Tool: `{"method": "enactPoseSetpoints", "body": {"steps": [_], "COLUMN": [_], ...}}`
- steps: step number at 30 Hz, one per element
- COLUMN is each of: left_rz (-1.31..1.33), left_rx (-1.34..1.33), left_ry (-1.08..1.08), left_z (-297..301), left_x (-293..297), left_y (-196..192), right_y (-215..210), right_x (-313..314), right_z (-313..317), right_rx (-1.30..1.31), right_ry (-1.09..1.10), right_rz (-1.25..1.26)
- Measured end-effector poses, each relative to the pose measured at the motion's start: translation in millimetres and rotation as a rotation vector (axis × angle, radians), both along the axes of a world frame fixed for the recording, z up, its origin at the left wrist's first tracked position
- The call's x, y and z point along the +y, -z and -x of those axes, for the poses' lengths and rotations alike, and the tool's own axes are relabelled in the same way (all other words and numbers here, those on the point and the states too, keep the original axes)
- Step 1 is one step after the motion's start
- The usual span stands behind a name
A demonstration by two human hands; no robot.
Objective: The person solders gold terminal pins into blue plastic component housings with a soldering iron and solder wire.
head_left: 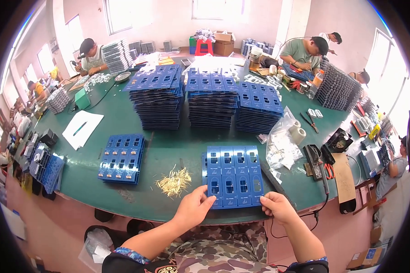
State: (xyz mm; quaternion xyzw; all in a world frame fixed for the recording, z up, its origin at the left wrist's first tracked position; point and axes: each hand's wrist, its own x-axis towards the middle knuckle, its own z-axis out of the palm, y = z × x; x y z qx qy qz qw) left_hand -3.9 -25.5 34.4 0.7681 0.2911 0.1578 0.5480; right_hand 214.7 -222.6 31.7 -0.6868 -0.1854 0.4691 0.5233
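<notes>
A blue circuit-board panel (233,175) with rows of cut-out windows lies flat at the near edge of the green table (168,141). My left hand (193,207) pinches its near left corner, thumb on top. My right hand (277,207) grips its near right corner. A loose heap of small brass pins (174,182) lies just left of the panel, close to my left hand. A low stack of the same blue panels (121,158) sits further left.
Three tall stacks of blue panels (212,98) stand mid-table. Clear bags of parts (281,145), tape rolls (297,132), a soldering iron on its stand (315,157) and a small black fan (339,139) lie to the right. White paper with a pen (82,128) lies left. Other people work around the table.
</notes>
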Motion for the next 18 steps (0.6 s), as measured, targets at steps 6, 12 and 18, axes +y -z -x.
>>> {"method": "enactPoseSetpoints", "body": {"steps": [6,12,18], "left_rz": [-0.087,-0.094,-0.122], "left_rx": [0.103,0.165,0.204], "left_ry": [-0.022,0.008,0.052], "left_z": [2.3,2.8,4.9], "left_x": [7.0,10.9,14.6], "left_y": [-11.6,-12.3,-9.9], "right_y": [-10.1,-6.6,-7.9], "right_x": [20.4,21.8,23.3], "right_z": [-0.1,-6.0,-6.4], "right_rx": [-0.120,-0.176,-0.219], "right_ry": [-0.077,-0.143,-0.179], "right_rz": [0.117,0.163,0.214]}}
